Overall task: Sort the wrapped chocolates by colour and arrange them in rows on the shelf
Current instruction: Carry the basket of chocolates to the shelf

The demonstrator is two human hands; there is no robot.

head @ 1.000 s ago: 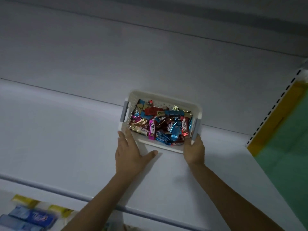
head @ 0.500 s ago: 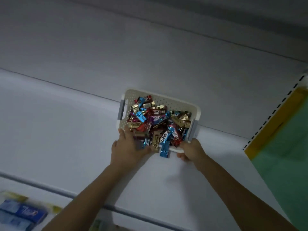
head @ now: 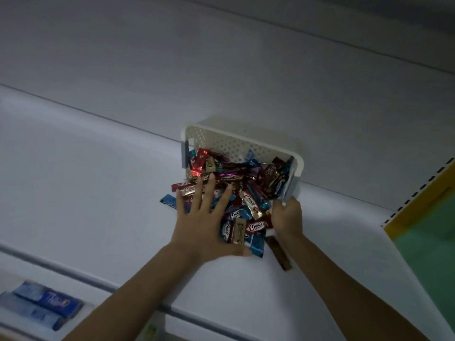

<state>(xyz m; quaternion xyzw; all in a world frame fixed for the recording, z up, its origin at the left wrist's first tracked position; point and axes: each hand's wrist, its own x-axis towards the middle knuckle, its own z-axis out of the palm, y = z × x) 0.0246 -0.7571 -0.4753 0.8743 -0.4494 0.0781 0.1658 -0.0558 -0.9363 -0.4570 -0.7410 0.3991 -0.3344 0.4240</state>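
Many chocolates (head: 251, 201) lie under the splayed left hand (head: 202, 225); the right hand (head: 286, 216) grips the basket (head: 221, 139).

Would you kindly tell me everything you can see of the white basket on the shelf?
The white basket looks like plastic, with perforated walls, a rounded rim and a grey handle at each short end. It stands on the white shelf, tipped forward so its opening faces the person. Wrapped chocolates spill from it onto the shelf. The right hand grips its right end by the handle; the left hand lies spread on the spilled chocolates.
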